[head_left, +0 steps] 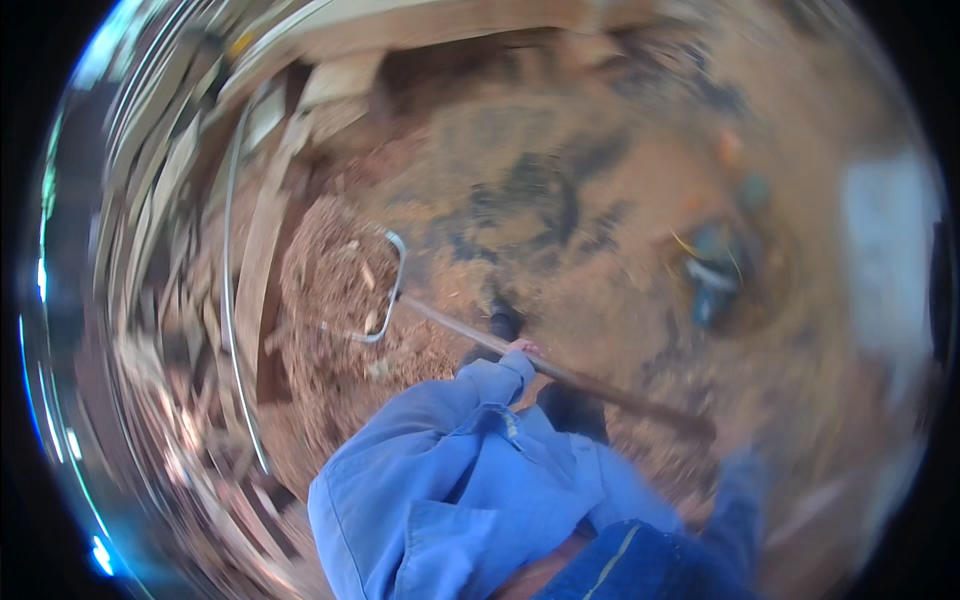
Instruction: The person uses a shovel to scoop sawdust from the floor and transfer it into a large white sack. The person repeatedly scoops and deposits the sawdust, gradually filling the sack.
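Fingers of the left hand (523,347), bare beyond a blue sleeve (430,430) slanting up from seven o'clock, closed around the wooden handle (620,395) of a long-handled tool, just off centre between four and five o'clock. Out at four o'clock, right hand (735,440) blurred beside the handle's end, forearm upright beneath; grip too smeared to tell whether open or closed. Up the handle, near centre toward nine o'clock, the tool's pale-rimmed head (401,262), with reddish wood chips (345,265) and one lighter sliver (367,277) inside the rim. Farther off, blurred greenish object (712,285) on brown ground at three o'clock, jumbled boards (150,200) between nine and ten, heavy beam (460,25) at twelve.
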`<state>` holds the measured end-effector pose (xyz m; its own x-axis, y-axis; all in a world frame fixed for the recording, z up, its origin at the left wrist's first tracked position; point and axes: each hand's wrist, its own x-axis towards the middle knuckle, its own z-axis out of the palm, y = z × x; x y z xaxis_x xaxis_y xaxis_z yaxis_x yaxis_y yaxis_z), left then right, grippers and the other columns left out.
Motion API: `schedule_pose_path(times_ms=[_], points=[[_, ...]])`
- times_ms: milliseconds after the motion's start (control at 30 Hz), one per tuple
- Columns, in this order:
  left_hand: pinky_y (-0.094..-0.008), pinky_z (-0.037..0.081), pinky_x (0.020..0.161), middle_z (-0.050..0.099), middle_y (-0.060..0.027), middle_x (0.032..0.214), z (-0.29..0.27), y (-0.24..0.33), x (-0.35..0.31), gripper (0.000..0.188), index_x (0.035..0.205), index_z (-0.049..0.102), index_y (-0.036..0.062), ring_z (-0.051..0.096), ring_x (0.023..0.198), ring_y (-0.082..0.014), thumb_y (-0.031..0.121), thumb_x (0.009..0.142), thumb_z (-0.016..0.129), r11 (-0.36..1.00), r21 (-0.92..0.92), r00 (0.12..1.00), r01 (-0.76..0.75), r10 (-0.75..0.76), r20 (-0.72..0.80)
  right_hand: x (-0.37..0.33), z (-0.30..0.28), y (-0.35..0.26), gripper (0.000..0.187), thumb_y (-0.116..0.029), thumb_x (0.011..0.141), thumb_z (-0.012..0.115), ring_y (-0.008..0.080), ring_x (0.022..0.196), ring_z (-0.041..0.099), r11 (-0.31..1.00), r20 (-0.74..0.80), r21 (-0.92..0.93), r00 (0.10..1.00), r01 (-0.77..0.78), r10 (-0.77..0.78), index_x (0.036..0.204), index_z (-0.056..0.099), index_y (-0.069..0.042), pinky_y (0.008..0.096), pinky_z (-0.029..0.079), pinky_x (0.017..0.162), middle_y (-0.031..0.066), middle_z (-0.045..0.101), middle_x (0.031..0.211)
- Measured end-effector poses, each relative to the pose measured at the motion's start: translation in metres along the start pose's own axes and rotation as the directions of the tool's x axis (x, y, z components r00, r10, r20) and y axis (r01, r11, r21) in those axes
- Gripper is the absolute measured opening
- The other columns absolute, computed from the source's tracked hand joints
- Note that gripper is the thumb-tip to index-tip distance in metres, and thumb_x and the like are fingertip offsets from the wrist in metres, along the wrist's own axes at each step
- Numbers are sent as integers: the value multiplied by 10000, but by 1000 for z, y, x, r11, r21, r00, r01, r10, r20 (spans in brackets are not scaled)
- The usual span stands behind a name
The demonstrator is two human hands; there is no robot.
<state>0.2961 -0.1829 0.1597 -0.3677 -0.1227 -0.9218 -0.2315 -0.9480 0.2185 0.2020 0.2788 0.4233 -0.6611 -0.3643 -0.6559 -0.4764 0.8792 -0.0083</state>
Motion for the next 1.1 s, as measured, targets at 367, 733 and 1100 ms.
schedule_pose_path(times_ms=[367, 733, 1100], points=[[-336, 456, 670, 504, 1, 596, -55, -150, -159, 135, 678, 473, 106, 518, 604, -172, 199, 775, 461, 785, 588, 968, 196, -251, 12, -376, 124, 37, 368, -187, 622, 629, 294, 697, 605, 953, -132, 187, 956, -237, 263, 975, 541, -125, 410, 464, 607, 114, 614, 730], [-347, 445, 819, 602, -13, 949, -111, -224, -379, 260, 948, 530, 150, 555, 873, -186, 348, 804, 442, -393, 728, 810, -562, -439, 388, -681, 228, -122, 364, -217, 597, 630, 310, 715, 607, 797, -89, 361, 833, -484, 547, 939, 551, -120, 427, 463, 632, 117, 615, 744], [-299, 447, 839, 609, -50, 940, -319, 13, -294, 577, 998, 548, 65, 563, 902, -173, 19, 465, 765, -620, 302, 689, -724, -629, 360, -581, 399, -649, 286, -209, 557, 635, 313, 746, 591, 473, -53, 645, 583, -600, 811, 824, 573, -128, 438, 455, 663, 126, 604, 741]])
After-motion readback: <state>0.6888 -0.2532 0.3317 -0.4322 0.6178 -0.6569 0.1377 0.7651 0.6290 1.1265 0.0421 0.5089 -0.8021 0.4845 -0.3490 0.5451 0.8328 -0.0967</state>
